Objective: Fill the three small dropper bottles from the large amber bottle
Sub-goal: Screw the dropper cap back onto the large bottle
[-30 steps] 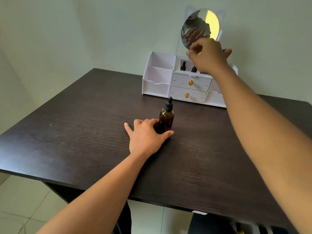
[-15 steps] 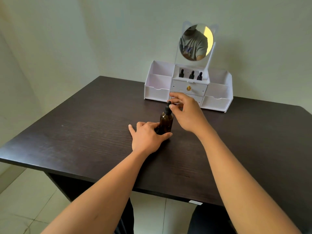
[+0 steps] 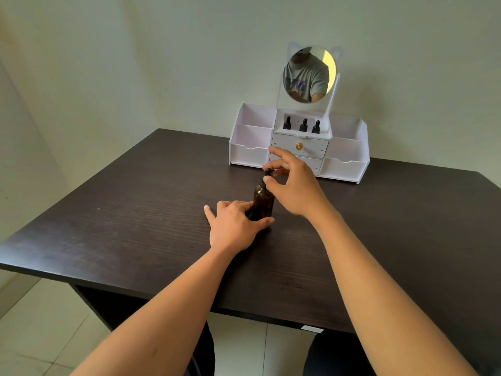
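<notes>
The large amber bottle [image 3: 263,202] stands upright near the middle of the dark table [image 3: 135,213], topped by a black dropper cap [image 3: 267,176]. My left hand [image 3: 233,226] grips the bottle's base from the left. My right hand [image 3: 294,185] pinches the dropper cap between thumb and fingers. Three small dropper bottles, the left bottle [image 3: 287,123], the middle bottle [image 3: 304,125] and the right bottle [image 3: 316,127], stand in a row in the top middle compartment of the white organizer [image 3: 249,156]; only their black caps show.
The organizer sits at the table's far edge against the wall, with side compartments, two drawers with a gold knob [image 3: 299,146], and a round mirror [image 3: 309,74] on top. Tiled floor lies below the near table edge.
My right hand came down from the organizer's top compartment to the amber bottle's dropper cap and now pinches it. The left hand stayed on the bottle's base.
</notes>
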A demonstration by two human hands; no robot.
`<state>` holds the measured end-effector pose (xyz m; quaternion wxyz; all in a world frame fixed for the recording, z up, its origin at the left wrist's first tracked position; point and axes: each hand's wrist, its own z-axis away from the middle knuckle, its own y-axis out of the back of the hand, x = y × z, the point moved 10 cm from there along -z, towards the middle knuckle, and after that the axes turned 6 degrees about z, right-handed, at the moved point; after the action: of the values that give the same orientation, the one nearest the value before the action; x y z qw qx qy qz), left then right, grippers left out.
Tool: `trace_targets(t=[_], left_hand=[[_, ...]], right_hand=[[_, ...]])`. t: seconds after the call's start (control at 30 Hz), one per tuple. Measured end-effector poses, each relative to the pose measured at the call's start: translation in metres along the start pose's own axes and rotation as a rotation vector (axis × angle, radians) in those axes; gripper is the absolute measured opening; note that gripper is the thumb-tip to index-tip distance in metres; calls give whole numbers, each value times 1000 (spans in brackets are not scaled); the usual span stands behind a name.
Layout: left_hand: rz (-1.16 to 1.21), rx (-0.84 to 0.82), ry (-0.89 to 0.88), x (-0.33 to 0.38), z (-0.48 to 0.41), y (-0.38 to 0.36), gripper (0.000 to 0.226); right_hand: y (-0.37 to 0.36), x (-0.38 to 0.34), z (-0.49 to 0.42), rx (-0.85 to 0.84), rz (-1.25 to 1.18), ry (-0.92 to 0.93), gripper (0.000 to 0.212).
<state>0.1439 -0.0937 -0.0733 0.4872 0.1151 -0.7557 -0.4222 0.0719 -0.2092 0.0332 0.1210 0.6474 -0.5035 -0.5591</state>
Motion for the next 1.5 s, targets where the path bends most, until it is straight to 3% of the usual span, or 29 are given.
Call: trace_targets(t=[0.17,0.37,0.57,0.77,0.9,1.13,1.3,1.5], left_hand=[[-15,0,7,2,3,0,65],[-14,-11,12,1,0,-1,68],[-5,-6,9,2,2,0,65],[-16,-13,9,0,1,0,67],[-16,-11,11,2,3,1,66],[-20,-16,15,1,1,1,66],[-26,-13,16,3,2,1,66],[-33,-22,16,1,0,-1,68]], right_hand=[[6,1,4,101,152,-24,67],[4,0,3,50,-64,19,68],[7,5,1,118,59,-15,68],[4,-1,-2,0,-58,-1,67],[3,7,1,53,57,-53,67],[-2,-1,-1,-47,-82,7,69],[3,6,1,63,-23,-34,68],[0,8,-1,-18,-173,-12,63]])
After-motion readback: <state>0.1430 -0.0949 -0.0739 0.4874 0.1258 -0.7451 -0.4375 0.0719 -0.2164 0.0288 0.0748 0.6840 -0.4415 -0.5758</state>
